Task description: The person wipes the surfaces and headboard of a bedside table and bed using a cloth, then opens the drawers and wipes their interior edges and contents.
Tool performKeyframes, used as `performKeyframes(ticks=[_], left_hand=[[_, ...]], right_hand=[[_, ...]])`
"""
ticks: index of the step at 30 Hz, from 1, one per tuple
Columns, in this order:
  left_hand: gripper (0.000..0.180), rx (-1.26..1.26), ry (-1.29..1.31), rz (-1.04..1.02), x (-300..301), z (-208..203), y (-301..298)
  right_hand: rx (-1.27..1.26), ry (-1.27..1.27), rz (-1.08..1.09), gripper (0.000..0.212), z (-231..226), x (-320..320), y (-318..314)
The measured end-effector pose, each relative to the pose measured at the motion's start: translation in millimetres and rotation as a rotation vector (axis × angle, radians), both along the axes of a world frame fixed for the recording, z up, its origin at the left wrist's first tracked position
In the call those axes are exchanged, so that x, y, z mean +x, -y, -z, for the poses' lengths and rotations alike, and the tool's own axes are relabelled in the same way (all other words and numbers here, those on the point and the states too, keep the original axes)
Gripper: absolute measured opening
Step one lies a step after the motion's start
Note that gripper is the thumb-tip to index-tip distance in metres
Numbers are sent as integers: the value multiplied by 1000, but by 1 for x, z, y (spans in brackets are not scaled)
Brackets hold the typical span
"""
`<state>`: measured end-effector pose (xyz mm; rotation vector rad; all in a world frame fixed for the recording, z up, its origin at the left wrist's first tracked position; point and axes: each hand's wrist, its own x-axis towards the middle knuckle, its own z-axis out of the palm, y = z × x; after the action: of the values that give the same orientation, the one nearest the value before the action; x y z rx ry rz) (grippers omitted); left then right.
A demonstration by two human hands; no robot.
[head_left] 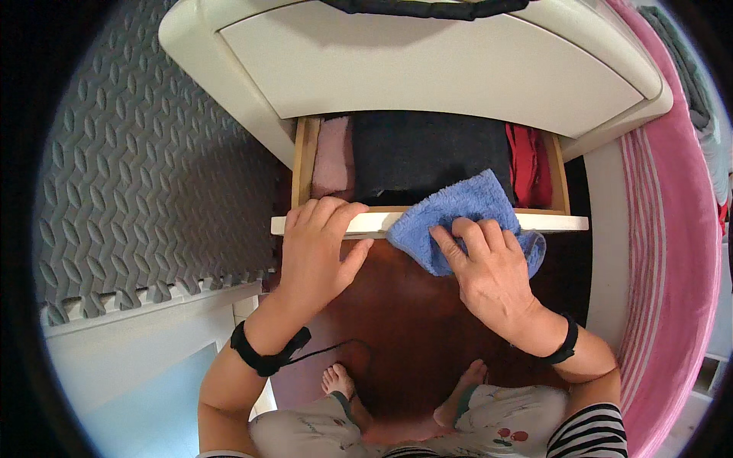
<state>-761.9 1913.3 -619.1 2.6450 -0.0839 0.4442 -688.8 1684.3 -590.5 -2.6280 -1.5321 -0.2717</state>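
A pulled-out drawer (553,223) juts toward me from a white cabinet (450,65). My left hand (314,248) rests over the left end of the drawer's front edge, its fingers on top and its thumb apart below. A fluffy blue cloth (466,200) drapes over the front edge right of the middle. My right hand (489,267) presses and grips this cloth with bent fingers. Inside the drawer lie a pink folded fabric (334,156), a large dark folded fabric (427,153) and red fabric (527,164). The cloth covers part of the dark fabric.
Grey textured foam matting (145,168) covers the left side. On the right stands a bed-like surface with a pink striped cover (672,252). The dark reddish floor (405,313) lies below the drawer, with my bare feet on it. A thin black cord trails from my left wristband (259,351).
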Motion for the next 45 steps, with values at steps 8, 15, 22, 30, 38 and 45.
performKeyframes(ticks=[8,15,22,30,38,45], left_hand=[[30,-70,1,-9,-4,2,5],[26,-87,-14,27,-17,-4,10],[25,-35,-73,77,-39,-13,23],[20,-52,-181,191,-63,-23,32],[18,32,-324,291,-71,-23,44],[29,35,-385,339,-75,-35,45]], right_hand=[[-92,127,10,29,-6,-5,-14],[-243,157,59,12,-10,-14,11],[-267,83,94,11,-19,-35,29],[-378,-31,67,14,-28,-54,43],[-603,2,-59,17,-17,-62,62],[-842,-269,-39,21,-98,-12,56]])
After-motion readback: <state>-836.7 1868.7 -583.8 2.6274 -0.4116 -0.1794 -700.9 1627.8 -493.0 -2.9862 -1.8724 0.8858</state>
